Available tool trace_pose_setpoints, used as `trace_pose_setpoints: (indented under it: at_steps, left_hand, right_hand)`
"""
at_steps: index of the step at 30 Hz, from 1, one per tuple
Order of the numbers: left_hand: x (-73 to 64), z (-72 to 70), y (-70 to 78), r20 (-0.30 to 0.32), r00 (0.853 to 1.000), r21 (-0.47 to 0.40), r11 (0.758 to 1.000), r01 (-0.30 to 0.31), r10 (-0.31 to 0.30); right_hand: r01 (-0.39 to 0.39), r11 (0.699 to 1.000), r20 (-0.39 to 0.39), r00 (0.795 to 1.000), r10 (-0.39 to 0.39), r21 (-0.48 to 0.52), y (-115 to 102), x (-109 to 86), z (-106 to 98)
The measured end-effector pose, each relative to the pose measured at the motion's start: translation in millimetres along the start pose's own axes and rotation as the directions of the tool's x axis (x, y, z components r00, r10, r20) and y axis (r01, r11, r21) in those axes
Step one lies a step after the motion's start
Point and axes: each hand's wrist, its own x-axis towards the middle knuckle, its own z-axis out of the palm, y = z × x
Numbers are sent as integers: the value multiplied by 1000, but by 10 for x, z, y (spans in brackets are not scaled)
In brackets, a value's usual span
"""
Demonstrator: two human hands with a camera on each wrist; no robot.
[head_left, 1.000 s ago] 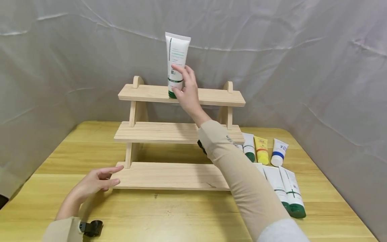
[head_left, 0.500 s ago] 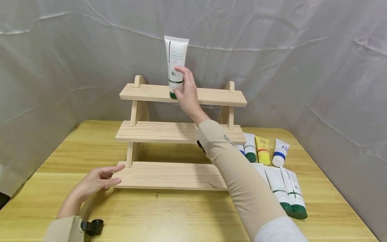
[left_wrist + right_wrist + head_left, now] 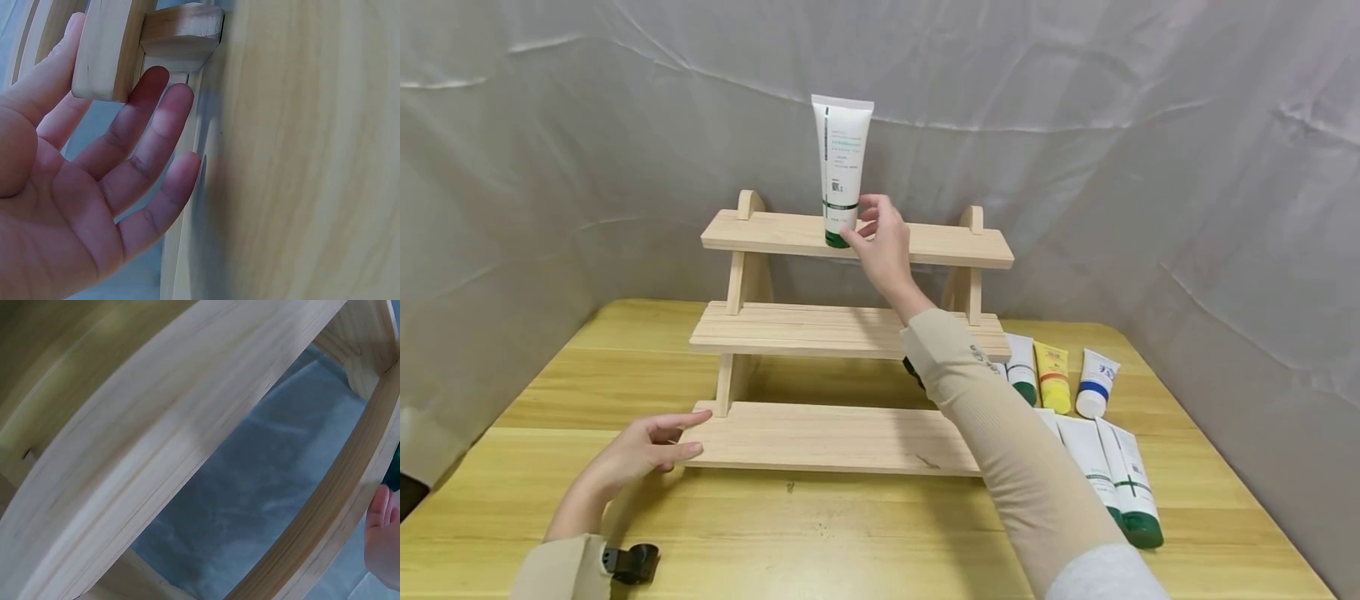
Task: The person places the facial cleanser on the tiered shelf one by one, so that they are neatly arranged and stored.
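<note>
A white tube with a green cap point(image 3: 842, 158) stands upright on the top board point(image 3: 940, 242) of a three-tier wooden display stand point(image 3: 797, 329). Beside its lower right side is my right hand point(image 3: 883, 250), thumb tip against the cap and the other fingers loosely bent at the tube's edge. In the right wrist view only part of that hand point(image 3: 382, 531) shows, near the green cap point(image 3: 394, 472). My left hand point(image 3: 632, 450) rests at the left end of the bottom board point(image 3: 827, 437), its fingers relaxed. The left wrist view shows its fingers point(image 3: 147, 153) by the wooden end.
Right of the stand lie several tubes: a yellow one point(image 3: 1052, 377), a white one with a blue band point(image 3: 1097, 383) and white ones with green caps point(image 3: 1129, 483). My right sleeve point(image 3: 1000, 433) partly covers them. A grey cloth point(image 3: 1037, 100) hangs behind the table point(image 3: 790, 542).
My right hand has slid down and rightward off the tube's front, its fingers now at the right edge. The tube stands a little straighter. My left hand stays at the stand's end.
</note>
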Motion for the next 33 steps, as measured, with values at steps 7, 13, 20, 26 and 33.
trace_pose_setpoints:
  at_steps: [7, 13, 20, 26, 33]
  left_hand:
    - [1, 22, 9, -7, 1000, -3, 1000, 25, -25]
    - [0, 19, 14, 1, 999, -6, 999, 32, -32]
    - [-3, 17, 29, -11, 999, 2, 999, 36, -36]
    - [5, 33, 47, -15, 999, 12, 999, 42, -42]
    - [16, 36, 61, -7, 999, 1, 999, 32, -32]
  right_hand:
    - [-30, 999, -43, 999, 30, -9, -39, -16, 24]
    - [-55, 998, -45, 998, 54, -13, -71, -26, 63]
    - [-50, 998, 69, 997, 47, 44, -131, -25, 92]
    - [-27, 998, 180, 984, 16, 59, -148, -53, 127]
    - [-40, 982, 308, 951, -20, 187, -166, -69, 168]
